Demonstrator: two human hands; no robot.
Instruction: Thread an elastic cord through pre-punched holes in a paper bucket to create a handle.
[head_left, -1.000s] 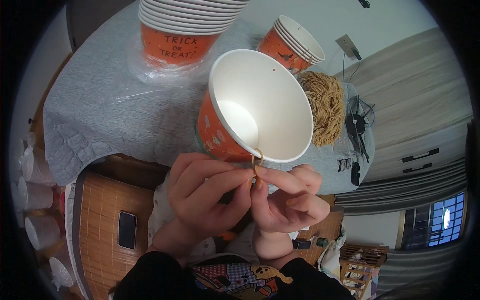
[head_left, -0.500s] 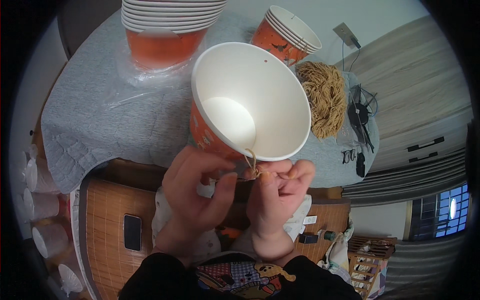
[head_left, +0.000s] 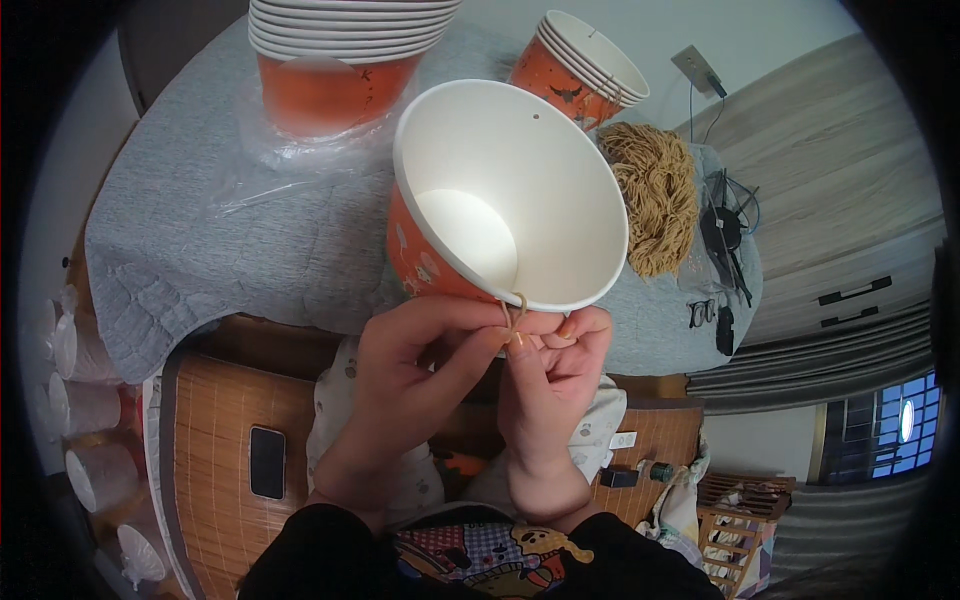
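Note:
A large orange paper bucket (head_left: 412,248) with a white inside leans toward me at the table's near edge. A small hole shows in its far wall. Tan twine (head_left: 521,302) loops through the wall at the near rim. My left hand (head_left: 405,375) pinches this twine between thumb and forefinger, just below the rim. Beside it, my right hand (head_left: 548,385) also pinches the twine, its thumb tip almost against the left one. The curled fingers hide the twine's ends.
Nested orange buckets (head_left: 340,95) in clear plastic stand back left; a smaller stack (head_left: 560,75) stands behind. A tan twine bundle (head_left: 652,205), glasses (head_left: 701,314) and a black stand (head_left: 720,228) lie right. A phone (head_left: 267,462) rests on the bamboo-mat seat (head_left: 210,400).
My left hand has moved right and closed on the twine, where it was apart from it before. The thumbs now meet below the rim. The view has shifted slightly.

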